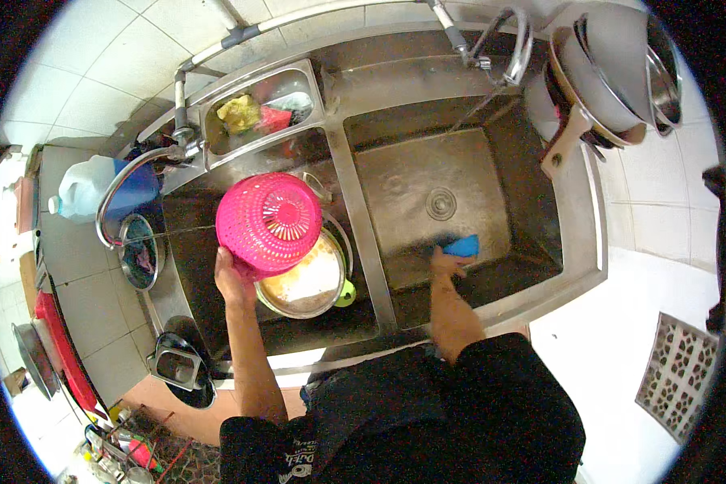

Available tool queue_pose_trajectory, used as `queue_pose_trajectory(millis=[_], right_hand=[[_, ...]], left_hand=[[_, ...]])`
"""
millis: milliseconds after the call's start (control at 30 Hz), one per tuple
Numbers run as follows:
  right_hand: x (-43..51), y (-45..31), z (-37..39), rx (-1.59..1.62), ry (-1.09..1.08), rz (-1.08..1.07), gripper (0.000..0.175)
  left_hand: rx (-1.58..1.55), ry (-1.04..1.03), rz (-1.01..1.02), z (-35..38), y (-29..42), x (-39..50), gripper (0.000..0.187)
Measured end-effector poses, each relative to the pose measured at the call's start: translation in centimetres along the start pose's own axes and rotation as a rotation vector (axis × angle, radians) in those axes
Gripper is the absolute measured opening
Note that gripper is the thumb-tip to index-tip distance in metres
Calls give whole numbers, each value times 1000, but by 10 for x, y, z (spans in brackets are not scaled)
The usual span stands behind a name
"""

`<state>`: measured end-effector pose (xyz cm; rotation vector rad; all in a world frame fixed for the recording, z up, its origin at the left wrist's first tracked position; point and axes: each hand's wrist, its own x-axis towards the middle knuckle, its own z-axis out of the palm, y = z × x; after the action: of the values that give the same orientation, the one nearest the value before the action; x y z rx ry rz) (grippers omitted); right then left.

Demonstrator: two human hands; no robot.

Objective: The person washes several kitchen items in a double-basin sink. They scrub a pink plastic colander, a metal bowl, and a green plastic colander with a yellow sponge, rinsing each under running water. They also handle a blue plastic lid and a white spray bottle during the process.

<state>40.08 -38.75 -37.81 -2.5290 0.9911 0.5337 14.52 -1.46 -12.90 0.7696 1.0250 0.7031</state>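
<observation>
My left hand (230, 275) grips the rim of a bright pink plastic colander (272, 221), its slotted base turned up towards me. It is held over the left sink basin (193, 278), partly covering a round pot (305, 281) with cloudy, frothy contents. A lime-green handle (346, 294) sticks out at the pot's side. In the right basin (399, 199), my right hand (446, 263) holds a small blue sponge-like block (461, 246) low near the basin floor, below the drain (441, 204). Its fingers are partly hidden and blurred.
A curved tap (118, 181) runs a thin stream over the left basin; a second tap (520, 54) runs into the right one. Sponges (240, 115) lie in a small steel tray (212, 142). Pans (611, 72) hang at right. A jug (91, 187) stands left.
</observation>
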Motion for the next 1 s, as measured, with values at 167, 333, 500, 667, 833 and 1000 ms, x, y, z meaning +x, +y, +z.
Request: queue_pose_trajectory(millis=[167,333,500,667,833,1000], right_hand=[[-29,-62,76,617,-166,203,105],[-14,-126,69,1425,-614,84,67],[-26,-172,14,1317,-868,-305,59],[-82,-200,-103,936,-904,-551,61],[-169,-196,-189,778,-1278,-683,71],[-242,-188,-207,819,-1114,-1077,77]], left_hand=[[-179,219,-189,8,-30,-17,54],[-263,229,-172,23,-29,-24,54],[-43,258,33,47,-22,-22,49],[345,129,37,73,-22,-10,41],[836,-47,328,99,-24,13,38],[1088,-83,397,109,-26,26,33]])
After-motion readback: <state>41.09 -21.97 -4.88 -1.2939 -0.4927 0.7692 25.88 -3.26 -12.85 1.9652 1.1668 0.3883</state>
